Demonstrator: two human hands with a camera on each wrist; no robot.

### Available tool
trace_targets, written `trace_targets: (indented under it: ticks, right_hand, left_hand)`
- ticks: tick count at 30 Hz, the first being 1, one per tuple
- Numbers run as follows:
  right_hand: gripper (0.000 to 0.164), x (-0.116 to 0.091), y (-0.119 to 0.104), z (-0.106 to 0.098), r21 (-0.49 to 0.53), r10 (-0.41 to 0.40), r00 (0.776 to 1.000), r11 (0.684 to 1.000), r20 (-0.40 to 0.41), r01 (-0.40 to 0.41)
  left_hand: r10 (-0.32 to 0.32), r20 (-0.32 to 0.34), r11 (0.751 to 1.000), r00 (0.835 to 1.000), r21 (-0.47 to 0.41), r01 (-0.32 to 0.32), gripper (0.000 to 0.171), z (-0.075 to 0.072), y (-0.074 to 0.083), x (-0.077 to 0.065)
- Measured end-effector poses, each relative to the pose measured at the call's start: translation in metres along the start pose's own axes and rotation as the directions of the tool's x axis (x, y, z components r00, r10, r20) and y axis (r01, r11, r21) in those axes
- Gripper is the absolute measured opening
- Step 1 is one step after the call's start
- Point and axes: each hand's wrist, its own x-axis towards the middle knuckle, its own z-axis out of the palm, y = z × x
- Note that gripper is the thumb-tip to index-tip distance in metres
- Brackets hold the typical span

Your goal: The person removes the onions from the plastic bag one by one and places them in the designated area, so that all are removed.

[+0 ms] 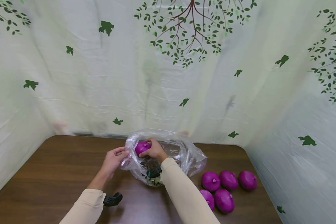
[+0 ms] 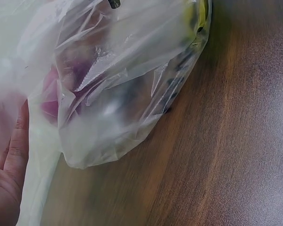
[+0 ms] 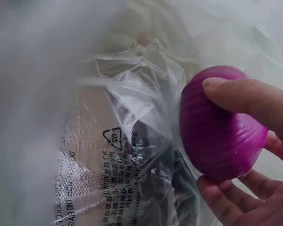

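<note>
A clear plastic bag point(image 1: 196, 158) stands with its mouth spread on the table. My left hand point(image 1: 114, 160) pinches the left edge of its rim between thumb and fingers; in the left wrist view this hand point(image 2: 9, 183) is partly behind the film. Inside the mouth, near that edge, my right hand point(image 1: 156, 151) grips a purple onion point(image 1: 142, 148). The right wrist view shows the thumb on top of the ridged onion point(image 3: 221, 127) and the fingers beneath it. Printed text and a recycling mark show on the bag point(image 3: 127, 108).
Several more purple onions point(image 1: 224, 200) lie in a loose group on the brown wooden table point(image 1: 58, 174), to the right of the bag and close to my right sleeve point(image 1: 184, 193). A pale curtain with leaf prints point(image 1: 162, 84) hangs behind the table.
</note>
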Motion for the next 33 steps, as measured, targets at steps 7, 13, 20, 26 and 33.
trace_targets:
  ticks: [7,13,20,26,33]
  right_hand:
    - [0.067,-0.009,-0.007,-0.011,-0.029,-0.017,1.000,0.999,0.019,0.018]
    - [0.067,-0.017,-0.012,-0.021,-0.016,-0.022,0.999,1.000,0.035,0.022]
    - [0.069,-0.028,-0.014,-0.032,-0.039,-0.033,0.999,0.999,0.034,0.035]
    - [0.071,-0.037,-0.015,-0.041,-0.035,-0.039,0.998,0.999,0.044,0.040]
    - [0.071,-0.048,-0.015,-0.049,-0.022,-0.064,0.997,0.998,0.031,0.065]
  left_hand:
    - [-0.016,-0.008,1.000,1.000,0.011,0.016,0.046,-0.001,-0.002,0.002]
    - [-0.010,-0.013,1.000,1.000,0.017,0.010,0.047,-0.001,-0.002,0.003]
    - [-0.009,-0.007,0.999,1.000,0.034,0.009,0.047,-0.001,-0.004,0.005]
    - [-0.017,-0.009,1.000,1.000,0.015,0.017,0.048,0.000,-0.005,0.007]
    - [-0.015,-0.010,1.000,1.000,0.026,0.016,0.050,0.000,-0.007,0.007]
